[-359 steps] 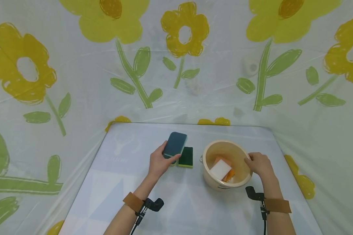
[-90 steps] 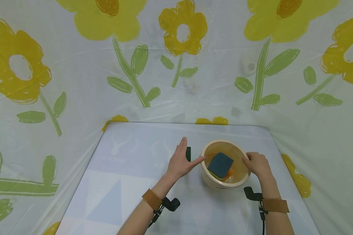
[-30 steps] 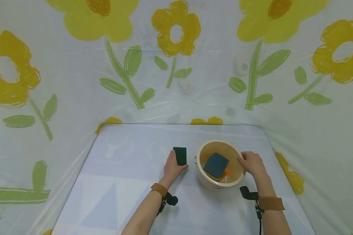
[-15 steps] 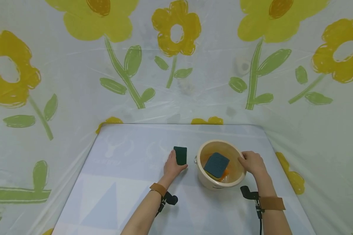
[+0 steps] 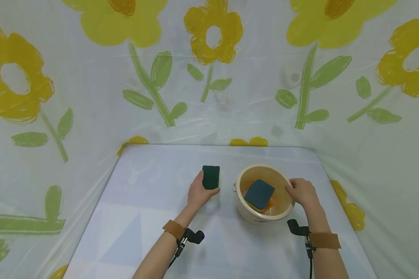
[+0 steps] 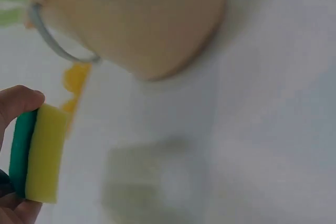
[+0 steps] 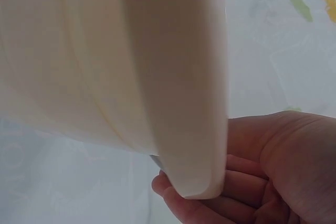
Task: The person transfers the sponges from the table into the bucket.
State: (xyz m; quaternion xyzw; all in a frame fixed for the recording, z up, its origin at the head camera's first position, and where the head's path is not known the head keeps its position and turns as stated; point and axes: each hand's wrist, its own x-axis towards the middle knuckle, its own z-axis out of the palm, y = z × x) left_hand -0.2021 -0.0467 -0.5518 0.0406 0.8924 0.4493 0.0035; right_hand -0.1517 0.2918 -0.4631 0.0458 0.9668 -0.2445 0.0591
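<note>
My left hand (image 5: 198,193) pinches a sponge (image 5: 211,177) with a dark green scouring side and a yellow foam side (image 6: 46,153). In the left wrist view the sponge is off the table, and its shadow falls below. To its right stands a cream bucket (image 5: 246,209) with a metal handle (image 6: 58,48). My right hand (image 5: 303,192) grips the bucket's right rim, its fingers curled under the lip (image 7: 194,182) in the right wrist view. Inside the bucket lies a blue-grey sponge (image 5: 260,194) with a yellow underside, on top of something orange (image 5: 269,205) that is mostly hidden.
The pale patterned table (image 5: 125,217) reaches back to a flower-printed curtain (image 5: 251,97) that hangs behind and along both sides. Each wrist wears a brown strap (image 5: 324,240) with a small black camera and cable.
Since half a second ago, my left hand has raised the green sponge off the table. Earlier, the blue-grey sponge went from my left hand into the bucket. My right hand keeps its grip.
</note>
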